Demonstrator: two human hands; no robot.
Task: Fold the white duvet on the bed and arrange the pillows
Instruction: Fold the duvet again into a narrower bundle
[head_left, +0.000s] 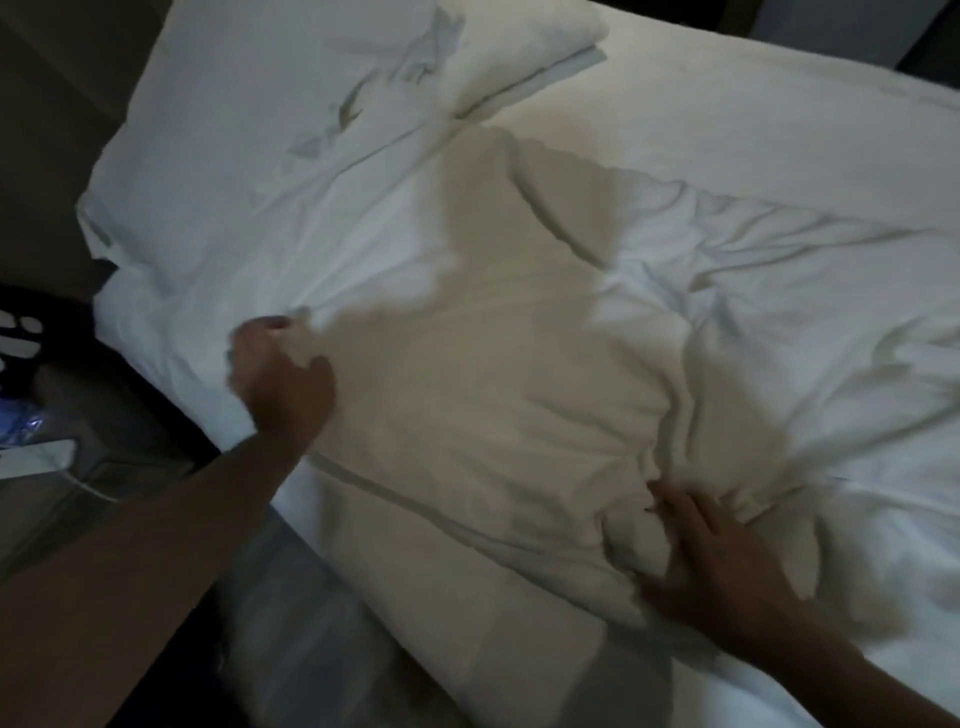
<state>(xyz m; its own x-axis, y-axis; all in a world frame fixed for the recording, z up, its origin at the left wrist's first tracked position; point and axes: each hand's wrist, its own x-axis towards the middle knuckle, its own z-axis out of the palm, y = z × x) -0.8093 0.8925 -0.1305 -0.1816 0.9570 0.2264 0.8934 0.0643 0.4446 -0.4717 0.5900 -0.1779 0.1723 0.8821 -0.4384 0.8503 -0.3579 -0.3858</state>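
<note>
No readable writing or brand anywhere; only blurry white marks on a dark object (21, 332) at 9 o'clock, too smeared to read.

Room was dim. The bed (779, 119) filled most of the view, covered w/ white sheet, running from 11 o'clock down to 4 o'clock. The white duvet (493, 374) lay rumpled across the middle of the bed, creases fanning toward 3 o'clock, a broad shadow over its centre. A pillow (291, 93) sat at 11 o'clock, w/ a second folded white layer (530, 57) beside it at 12, poss. another pillow, hard to tell. Dark floor and a bluish glint (23, 421) at 9 o'clock, off the bed's edge. Mattress side (311, 623) showed grey at 6 o'clock.

Left hand (280, 374) reached in from 8 o'clock, arm bare and extended, fingers curled round a bunch of duvet fabric near the bed's left edge. Right hand (711, 561) came in from 5 o'clock, fingers spread and fairly straight, pressing flat on a puckered fold of the duvet. Both hands motion-blurred.
</note>
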